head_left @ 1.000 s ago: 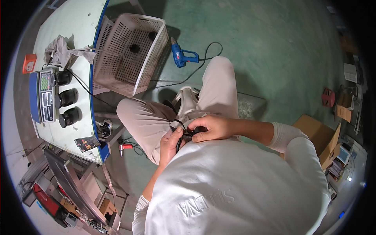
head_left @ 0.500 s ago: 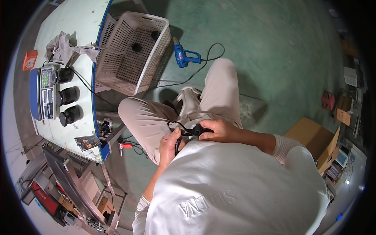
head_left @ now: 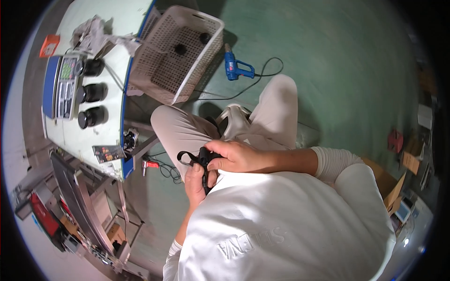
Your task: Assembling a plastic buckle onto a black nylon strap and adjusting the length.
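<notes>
Above my lap, both hands meet at a black strap [head_left: 182, 154] that bends into a loop on the left. My left hand [head_left: 194, 182] is closed around its lower part, thumb raised. From the right, my right hand [head_left: 238, 157] pinches a dark fitting [head_left: 205, 153] on the strap between thumb and fingers. The two hands nearly touch, and the fingers partly cover the fitting, so its exact kind does not show.
Left of me a table [head_left: 105, 136] bears a scale [head_left: 65, 86], several black jars [head_left: 93, 92], a grey cloth [head_left: 96, 37] and printed cards [head_left: 108, 153]. A plastic basket [head_left: 187, 89] holds small black items. A blue heat gun [head_left: 232, 65] with its cord lies on the floor.
My right hand has moved left toward my left hand, bringing the black fitting with it. The strap's loop now stands out further left. The view has shifted slightly.
</notes>
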`<action>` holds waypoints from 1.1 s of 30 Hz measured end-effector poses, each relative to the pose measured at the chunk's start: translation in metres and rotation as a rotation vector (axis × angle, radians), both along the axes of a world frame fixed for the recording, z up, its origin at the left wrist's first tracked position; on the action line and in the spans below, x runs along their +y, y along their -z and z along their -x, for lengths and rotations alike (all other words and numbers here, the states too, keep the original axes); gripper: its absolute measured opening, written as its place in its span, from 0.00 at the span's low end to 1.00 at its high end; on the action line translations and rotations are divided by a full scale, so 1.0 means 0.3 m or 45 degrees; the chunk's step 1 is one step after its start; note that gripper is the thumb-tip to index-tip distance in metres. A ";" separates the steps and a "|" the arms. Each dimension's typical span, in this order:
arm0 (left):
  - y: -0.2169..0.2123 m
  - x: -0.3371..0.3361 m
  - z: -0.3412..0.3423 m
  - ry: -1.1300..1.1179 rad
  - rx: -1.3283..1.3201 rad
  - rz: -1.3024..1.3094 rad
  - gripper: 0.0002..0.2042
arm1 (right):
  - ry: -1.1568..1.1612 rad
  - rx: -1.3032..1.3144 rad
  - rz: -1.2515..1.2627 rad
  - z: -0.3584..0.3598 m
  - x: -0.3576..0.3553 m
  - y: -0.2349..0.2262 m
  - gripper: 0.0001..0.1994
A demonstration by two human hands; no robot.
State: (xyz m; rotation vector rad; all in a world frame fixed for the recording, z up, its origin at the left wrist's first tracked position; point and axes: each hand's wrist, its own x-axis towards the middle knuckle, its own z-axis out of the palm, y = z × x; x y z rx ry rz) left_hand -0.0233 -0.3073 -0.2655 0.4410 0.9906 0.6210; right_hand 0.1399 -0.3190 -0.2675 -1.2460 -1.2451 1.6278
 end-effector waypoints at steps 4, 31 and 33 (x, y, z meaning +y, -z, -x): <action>-0.029 0.013 -0.018 0.075 0.120 -0.033 0.17 | 0.068 0.058 -0.035 0.039 -0.018 0.045 0.18; 0.052 0.027 -0.061 0.134 0.152 0.053 0.16 | 0.325 0.137 0.267 -0.026 -0.101 0.082 0.10; 0.052 0.028 -0.061 0.123 0.165 0.066 0.16 | 0.228 -0.074 0.345 -0.050 -0.091 0.062 0.11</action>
